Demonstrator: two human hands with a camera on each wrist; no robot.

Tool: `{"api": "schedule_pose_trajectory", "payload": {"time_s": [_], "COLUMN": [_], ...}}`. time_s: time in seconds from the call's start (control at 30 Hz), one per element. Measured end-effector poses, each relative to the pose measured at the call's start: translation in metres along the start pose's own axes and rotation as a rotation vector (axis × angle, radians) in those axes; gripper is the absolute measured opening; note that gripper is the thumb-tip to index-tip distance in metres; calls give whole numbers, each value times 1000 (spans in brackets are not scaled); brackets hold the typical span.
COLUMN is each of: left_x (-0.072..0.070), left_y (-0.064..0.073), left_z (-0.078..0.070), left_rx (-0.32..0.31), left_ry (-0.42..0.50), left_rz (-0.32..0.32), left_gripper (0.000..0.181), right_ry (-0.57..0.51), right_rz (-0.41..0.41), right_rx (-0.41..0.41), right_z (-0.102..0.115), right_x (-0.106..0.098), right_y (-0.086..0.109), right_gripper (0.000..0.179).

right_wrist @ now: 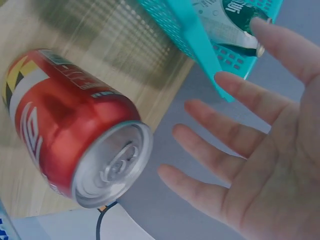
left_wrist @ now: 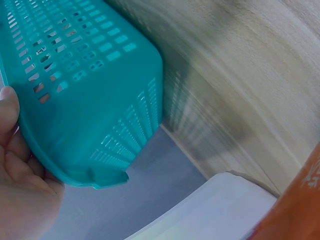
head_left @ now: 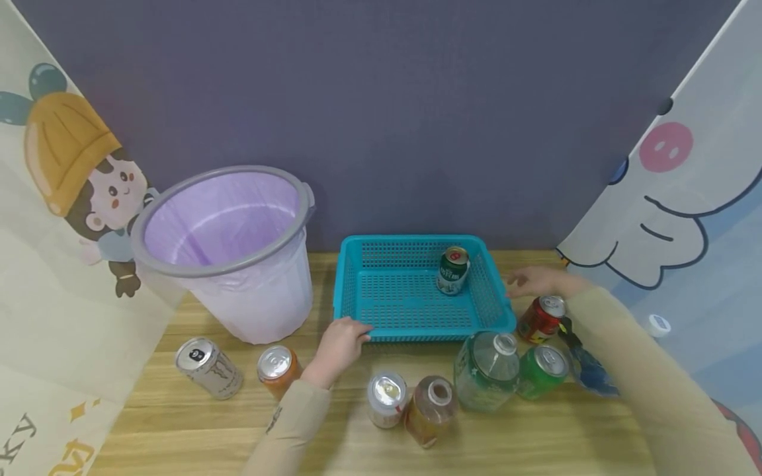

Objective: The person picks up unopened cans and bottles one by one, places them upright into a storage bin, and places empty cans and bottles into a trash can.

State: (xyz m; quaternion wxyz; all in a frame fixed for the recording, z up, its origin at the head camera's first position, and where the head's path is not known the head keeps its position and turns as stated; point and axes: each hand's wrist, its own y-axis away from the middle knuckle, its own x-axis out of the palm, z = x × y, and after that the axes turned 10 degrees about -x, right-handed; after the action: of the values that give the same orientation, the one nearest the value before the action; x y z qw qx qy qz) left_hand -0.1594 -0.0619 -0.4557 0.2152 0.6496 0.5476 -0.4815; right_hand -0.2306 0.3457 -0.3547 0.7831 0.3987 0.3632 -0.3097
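A turquoise plastic basket [head_left: 417, 335] stands on the wooden table, with a dark green drink can [head_left: 452, 272] upright inside it. My left hand [head_left: 340, 349] pinches the basket's front left rim between thumb and fingers, as the left wrist view also shows. Just off the basket's right side is my right hand [head_left: 536, 281], its fingers spread and holding nothing in the right wrist view. Below that hand stands a red can [right_wrist: 75, 120], its top toward the right wrist camera.
A bin with a purple liner [head_left: 280, 284] stands left of the basket. In front are a grey-white can [head_left: 217, 373], an orange can [head_left: 280, 371], a silver can [head_left: 387, 403], a brownish bottle [head_left: 427, 416], a large clear-green bottle [head_left: 485, 377] and a green can [head_left: 538, 375]. A dark blue item [head_left: 589, 367] lies at right.
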Motion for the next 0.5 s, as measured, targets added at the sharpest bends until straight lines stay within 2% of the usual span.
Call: {"api": "schedule_pose_trajectory", "payload": {"time_s": [0.2, 0.5], "left_x": [0, -1], "left_y": [0, 1], "left_z": [-2, -2], "left_rx": [-10, -3], "left_ry": [17, 14], "left_rz": [4, -21], "left_gripper": [16, 16], "right_ry": [8, 64], "right_rz": [7, 4], "right_rx": [2, 58], "right_z": [-5, -18], "right_x": [5, 12], "right_y": [1, 2], "right_gripper": [61, 67]}}
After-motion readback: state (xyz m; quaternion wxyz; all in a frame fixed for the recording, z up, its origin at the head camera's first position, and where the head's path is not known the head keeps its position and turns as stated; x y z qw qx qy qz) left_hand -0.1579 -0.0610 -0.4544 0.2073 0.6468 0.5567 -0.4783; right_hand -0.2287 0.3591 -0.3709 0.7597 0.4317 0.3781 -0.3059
